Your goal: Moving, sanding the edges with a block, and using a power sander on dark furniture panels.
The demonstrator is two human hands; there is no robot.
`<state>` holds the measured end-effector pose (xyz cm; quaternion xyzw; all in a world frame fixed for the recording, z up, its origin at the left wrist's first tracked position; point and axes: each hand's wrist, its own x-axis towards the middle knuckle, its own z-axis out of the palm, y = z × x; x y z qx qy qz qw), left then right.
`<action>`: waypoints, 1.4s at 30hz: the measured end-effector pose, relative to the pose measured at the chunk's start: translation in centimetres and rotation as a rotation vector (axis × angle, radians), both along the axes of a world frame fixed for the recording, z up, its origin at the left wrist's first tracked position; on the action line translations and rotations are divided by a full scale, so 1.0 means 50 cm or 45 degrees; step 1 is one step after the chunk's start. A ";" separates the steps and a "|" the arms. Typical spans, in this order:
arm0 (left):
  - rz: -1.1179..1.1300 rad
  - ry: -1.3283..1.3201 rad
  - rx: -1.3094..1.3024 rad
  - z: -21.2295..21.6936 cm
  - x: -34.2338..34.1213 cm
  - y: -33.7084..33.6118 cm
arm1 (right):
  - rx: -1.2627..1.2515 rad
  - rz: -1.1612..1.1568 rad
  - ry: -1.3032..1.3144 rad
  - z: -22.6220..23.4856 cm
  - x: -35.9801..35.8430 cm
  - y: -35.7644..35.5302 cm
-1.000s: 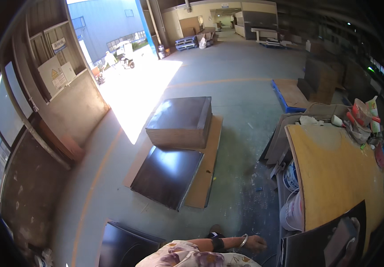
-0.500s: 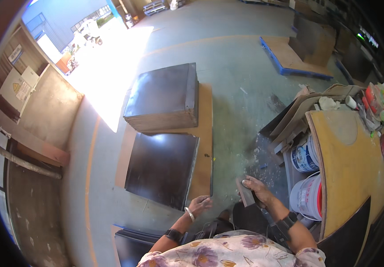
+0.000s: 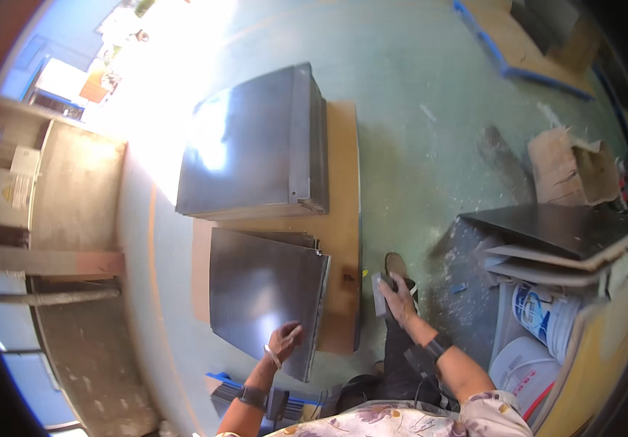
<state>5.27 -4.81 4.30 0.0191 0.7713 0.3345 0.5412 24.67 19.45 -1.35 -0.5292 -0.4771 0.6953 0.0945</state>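
Over the near end of a dark, glossy rectangular panel point(image 3: 263, 284), my left hand point(image 3: 285, 339) has its fingers loosely bent and slightly apart. I see nothing in it, and whether it touches the panel I cannot tell. This panel tops a low pile, lying skewed over the sheets beneath. My right hand point(image 3: 400, 298) is closed around a flat rectangular grey block point(image 3: 380, 296), to the right of the pile and above the floor. Beyond the pile stands a taller stack of dark panels point(image 3: 248, 146).
Both piles rest on a tan board point(image 3: 343, 233). To my right are white buckets point(image 3: 525, 368), leaning dark sheets point(image 3: 554, 226) and a torn cardboard box point(image 3: 569, 171). A blue-edged pallet point(image 3: 529, 51) lies at the far right. More dark sheets point(image 3: 230, 400) lie near my left forearm.
My left hand has moved left, from beside the panel's edge to above it. My right hand has carried the block slightly forward and left. The view has tilted down, and the top panel now lies skewed.
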 end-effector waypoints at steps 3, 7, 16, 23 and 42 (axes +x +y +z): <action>-0.269 0.333 -0.032 -0.026 -0.116 0.185 | 0.075 0.038 0.022 -0.014 -0.123 0.125; -0.827 0.920 -0.004 -0.096 -0.259 0.452 | 0.223 0.037 -0.010 -0.112 -0.255 0.243; -0.857 1.270 -0.262 -0.280 -0.484 0.560 | -0.076 -0.065 0.175 -0.251 -0.404 0.270; -0.825 1.673 -0.102 -0.322 -0.466 0.562 | -0.064 -0.230 0.556 -0.298 -0.658 0.402; -0.767 1.676 -0.103 -0.283 -0.488 0.549 | 0.781 0.193 -0.024 -0.165 -0.634 0.339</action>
